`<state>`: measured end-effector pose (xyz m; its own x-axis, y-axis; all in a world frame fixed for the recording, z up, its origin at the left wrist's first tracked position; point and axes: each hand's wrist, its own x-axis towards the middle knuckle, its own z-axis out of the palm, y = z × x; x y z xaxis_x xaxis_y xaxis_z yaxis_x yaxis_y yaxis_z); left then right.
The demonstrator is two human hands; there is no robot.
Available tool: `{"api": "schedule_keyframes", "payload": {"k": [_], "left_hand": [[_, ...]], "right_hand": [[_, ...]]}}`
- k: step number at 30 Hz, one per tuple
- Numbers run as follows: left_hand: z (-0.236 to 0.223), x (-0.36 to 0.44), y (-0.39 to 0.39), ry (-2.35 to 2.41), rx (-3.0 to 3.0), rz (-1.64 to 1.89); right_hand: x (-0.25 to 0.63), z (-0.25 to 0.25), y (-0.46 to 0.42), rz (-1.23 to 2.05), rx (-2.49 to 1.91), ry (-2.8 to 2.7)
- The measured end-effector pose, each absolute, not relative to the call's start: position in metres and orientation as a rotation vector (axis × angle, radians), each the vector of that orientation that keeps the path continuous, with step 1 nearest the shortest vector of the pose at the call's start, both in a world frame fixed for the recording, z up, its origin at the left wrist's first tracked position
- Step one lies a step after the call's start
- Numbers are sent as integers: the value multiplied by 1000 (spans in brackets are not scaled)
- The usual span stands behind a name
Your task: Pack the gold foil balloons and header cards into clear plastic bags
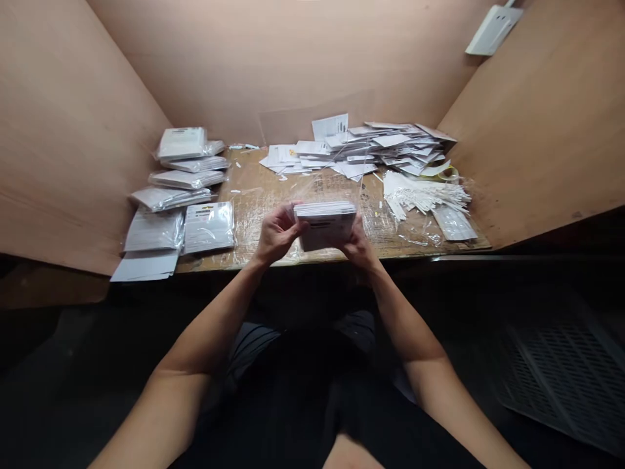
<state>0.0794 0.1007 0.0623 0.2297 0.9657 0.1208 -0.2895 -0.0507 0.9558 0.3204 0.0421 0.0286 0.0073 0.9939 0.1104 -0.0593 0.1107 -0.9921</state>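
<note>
A thick stack of white printed cards (326,228) is held between my two hands, just above the front edge of the bench. My left hand (277,236) is closed on its left side, the thumb lying across the front face. At the lower right corner, my right hand (360,244) grips the same stack, its fingers partly hidden behind it. Clear plastic seems to show around the stack's upper edges, though I cannot make out how far it covers the cards.
Plastic-wrapped card packs (180,179) are piled at the left. Loose cards (375,146) lie heaped at the back right, with a bundle of white strips (424,195) before them. Wooden panels (293,65) enclose the cardboard-covered bench (249,189). A dark plastic crate (561,371) stands at lower right.
</note>
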Motion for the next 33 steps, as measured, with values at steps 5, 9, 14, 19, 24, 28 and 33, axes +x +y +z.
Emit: {"api": "schedule_keyframes", "payload": {"k": [5, 9, 14, 19, 24, 28, 33], "left_hand": [[45, 78, 140, 766, 1475, 1152], [9, 66, 149, 771, 1755, 1017], [7, 63, 153, 738, 1909, 1024], [23, 68, 153, 900, 2021, 1181], [-8, 68, 154, 1007, 2104, 961], [-22, 71, 158, 1057, 2081, 898], [-3, 85, 154, 1001, 1807, 996]], "right_hand": [[347, 36, 103, 979, -1032, -1524], [355, 24, 114, 865, -1045, -1730], [358, 22, 117, 850, -1124, -1809], [362, 27, 127, 808, -1056, -1799], [364, -7, 136, 858, -1202, -1866], [363, -13, 139, 764, -1292, -1965], [347, 10, 117, 790, -1333, -1873]]}}
